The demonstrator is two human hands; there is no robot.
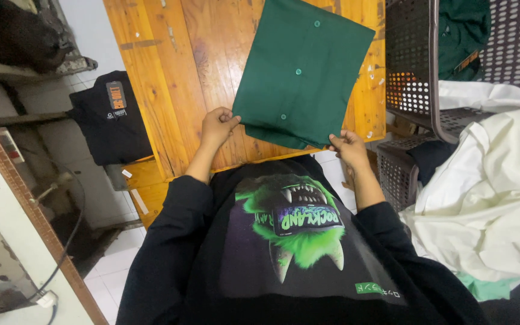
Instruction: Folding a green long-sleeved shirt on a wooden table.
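Seen from above, over the person's chest. A folded dark green shirt [302,72] lay flat on the orange wooden bench [176,66], turned slightly off square to the bench edge, with its button placket facing up and three green buttons showing in a slanting line. The left hand [218,125] pinched the shirt's near left corner, thumb on top and fingers curled under the cloth. The right hand [349,146] was closed on the near right corner in the same way, close to the bench's front edge. Both forearms reached out from black sleeves; the person wore a black top with a green monster print.

To the right of the bench stood dark perforated plastic baskets [410,54], one above another, the upper holding more dark green cloth [461,30]. Beside and in front of them lay a large heap of cream fabric [495,192], with a strip of pale green fabric [489,287] showing under its lower edge.

To the left of the bench, a folded black garment [109,117] with a small hang tag rested lower down, well apart from the hands. Further left ran a pale work surface with a brown edge [25,198], and a thin dark cable [73,235] hung beside it above a white tiled floor [112,259].
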